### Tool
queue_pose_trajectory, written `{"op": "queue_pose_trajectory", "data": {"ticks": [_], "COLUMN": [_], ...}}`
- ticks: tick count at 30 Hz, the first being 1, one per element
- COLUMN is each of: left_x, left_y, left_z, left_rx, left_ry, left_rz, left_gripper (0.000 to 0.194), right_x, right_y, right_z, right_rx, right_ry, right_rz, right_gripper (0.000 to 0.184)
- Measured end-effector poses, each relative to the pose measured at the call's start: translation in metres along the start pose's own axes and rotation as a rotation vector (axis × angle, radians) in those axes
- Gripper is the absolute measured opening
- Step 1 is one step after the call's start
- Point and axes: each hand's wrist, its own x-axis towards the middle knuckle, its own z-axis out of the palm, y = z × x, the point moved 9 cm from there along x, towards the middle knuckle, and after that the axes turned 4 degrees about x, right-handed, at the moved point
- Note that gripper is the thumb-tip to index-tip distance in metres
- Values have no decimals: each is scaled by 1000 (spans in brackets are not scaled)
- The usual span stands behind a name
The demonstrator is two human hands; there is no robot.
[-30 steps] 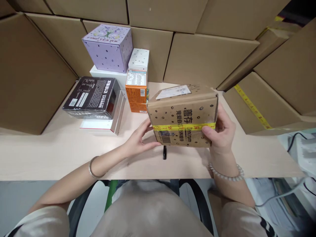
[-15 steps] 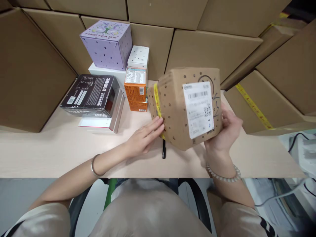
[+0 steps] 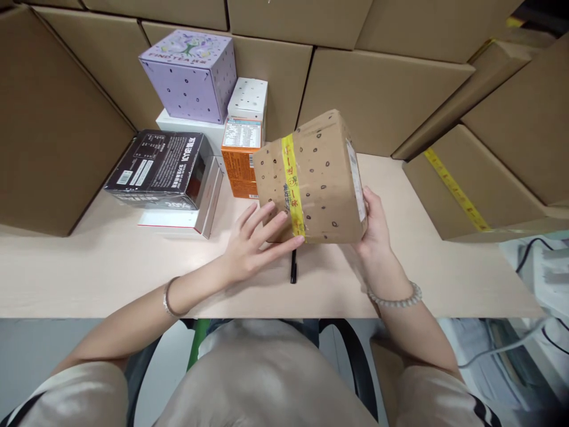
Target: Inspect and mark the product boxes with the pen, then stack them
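A brown cardboard box [image 3: 315,178] with small dark marks and a strip of yellow printed tape is tilted above the table. My right hand [image 3: 374,228] grips its right side, beside the edge of a white label [image 3: 356,181]; some of the fingers are hidden behind the box. My left hand [image 3: 255,243] has its fingers spread, their tips against the lower left part of the box near the tape. Just below the box lies a black pen [image 3: 294,267] on the table, its upper end hidden.
At the left, a black printed box [image 3: 155,166] lies on white boxes [image 3: 169,219]. A purple box [image 3: 186,86], a small white box [image 3: 249,98] and an orange box [image 3: 240,169] stand behind. Large cardboard cartons [image 3: 386,101] line the back and both sides of the table [image 3: 111,267].
The cardboard box has turned, so its label faces right and the yellow tape faces me. My right hand has moved left with it, and my left fingers have spread.
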Motion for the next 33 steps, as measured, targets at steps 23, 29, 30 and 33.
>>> {"op": "queue_pose_trajectory", "data": {"ticks": [23, 29, 30, 33], "left_x": [-40, -55, -56, -55], "left_y": [-35, -42, -44, -47], "left_z": [60, 71, 70, 69], "left_rx": [-1075, -1141, -1113, -1045], "left_ry": [-253, -263, -275, -308], "left_rz": [-647, -939, -979, -1025], "left_gripper": [113, 81, 76, 68], "right_x": [-51, -100, -101, -90], "right_y": [-50, -60, -59, -51], "right_z": [38, 66, 65, 60], "right_rx": [-524, -895, -901, -905], "right_ry": [-390, -383, -387, -423], "right_rz": [-800, -1236, -1235, -1152], "right_gripper": [91, 73, 67, 57]}}
